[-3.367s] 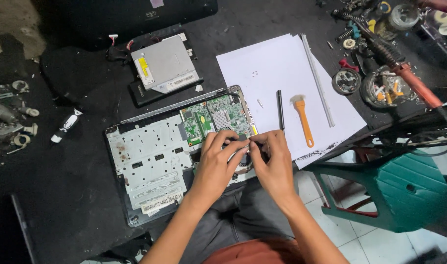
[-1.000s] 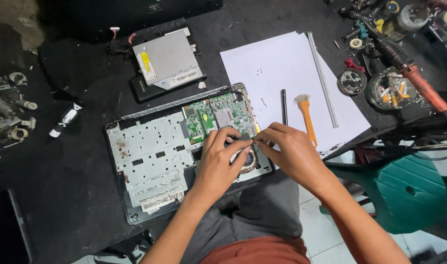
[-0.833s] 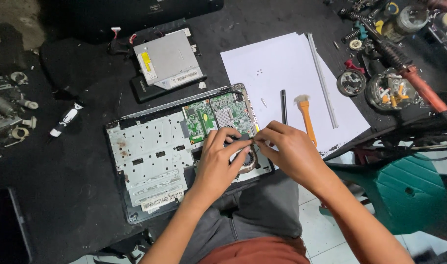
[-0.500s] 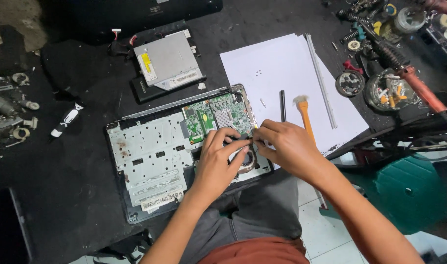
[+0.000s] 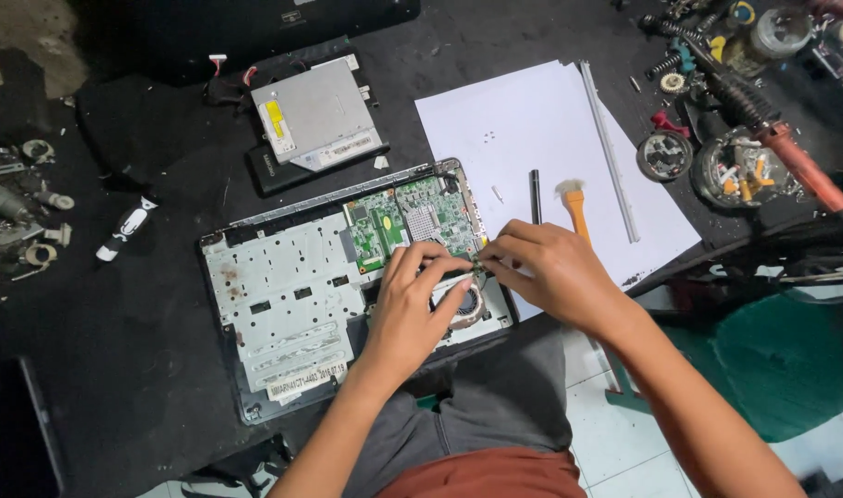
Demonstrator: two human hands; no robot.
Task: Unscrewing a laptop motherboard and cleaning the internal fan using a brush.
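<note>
Left hand (image 5: pixel 412 309) and right hand (image 5: pixel 546 272): fingertips pinched narrow, meeting on the opened laptop (image 5: pixel 283 304) circuit board (image 5: pixel 412 226) near worktop's front edge. Right hand shifted slightly leftward since earlier.

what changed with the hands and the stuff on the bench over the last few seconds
Very little. Both hands stayed on the opened laptop: the left hand and right hand keep their fingertips pinched together beside the green circuit board, above the fan. The right hand shifted only slightly. Nothing was picked up or released. The optical drive, orange-handled brush and white paper lie as before.
</note>
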